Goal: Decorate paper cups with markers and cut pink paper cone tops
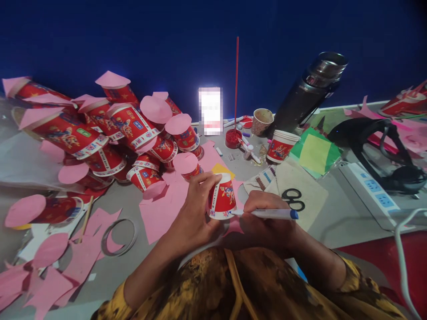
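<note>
Red paper cup (224, 200), rim toward the near side, is held in the left hand (199, 206) at near centre, over the worktop (130, 200). A white pen (276, 214) with blue end is pinched in the right hand (271, 227); its tip is held at the rim, contact uncertain. Pink-topped cups (133, 126) are heaped far left. Black-handled scissors (293, 199) are laid to the right.

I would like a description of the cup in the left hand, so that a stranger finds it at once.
Start from the large pile of red cups at the left, then move right to the person's left hand. The cup there has a pen at its lower edge; unlike its neighbours, it alone is held.
</note>
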A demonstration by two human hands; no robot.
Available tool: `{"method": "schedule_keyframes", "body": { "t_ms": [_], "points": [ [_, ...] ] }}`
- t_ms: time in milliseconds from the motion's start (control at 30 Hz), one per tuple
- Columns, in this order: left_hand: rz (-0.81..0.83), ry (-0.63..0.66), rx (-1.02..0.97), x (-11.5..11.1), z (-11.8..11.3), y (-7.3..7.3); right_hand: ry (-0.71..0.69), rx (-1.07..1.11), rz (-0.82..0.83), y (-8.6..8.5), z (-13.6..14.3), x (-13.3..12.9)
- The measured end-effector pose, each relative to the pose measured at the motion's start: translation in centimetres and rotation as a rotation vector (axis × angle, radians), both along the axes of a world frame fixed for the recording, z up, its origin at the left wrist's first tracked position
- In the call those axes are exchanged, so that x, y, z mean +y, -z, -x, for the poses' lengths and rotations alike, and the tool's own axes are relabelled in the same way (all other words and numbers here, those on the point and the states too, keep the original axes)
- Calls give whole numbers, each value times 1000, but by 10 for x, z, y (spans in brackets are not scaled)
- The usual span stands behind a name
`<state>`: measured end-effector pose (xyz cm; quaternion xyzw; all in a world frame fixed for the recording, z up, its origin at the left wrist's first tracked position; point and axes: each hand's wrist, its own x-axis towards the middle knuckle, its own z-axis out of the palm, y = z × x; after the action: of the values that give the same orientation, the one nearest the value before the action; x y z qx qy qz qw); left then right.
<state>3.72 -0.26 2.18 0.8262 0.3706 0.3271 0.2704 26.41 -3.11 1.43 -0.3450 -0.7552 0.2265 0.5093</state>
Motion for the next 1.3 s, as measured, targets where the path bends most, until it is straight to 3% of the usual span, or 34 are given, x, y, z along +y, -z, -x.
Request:
{"method": "schedule_keyframes", "body": {
  "t_ms": [333, 700, 1300],
  "points": [
    [19, -8, 47, -2, 2, 1, -10, 35, -17, 3, 0, 0],
    [-35, -37, 51, -5, 1, 15, -41, 14, -8, 2, 2, -1],
    [-17, -29, 142, -5, 2, 14, -60, -64, 25, -5, 2, -4]
  ]
}}
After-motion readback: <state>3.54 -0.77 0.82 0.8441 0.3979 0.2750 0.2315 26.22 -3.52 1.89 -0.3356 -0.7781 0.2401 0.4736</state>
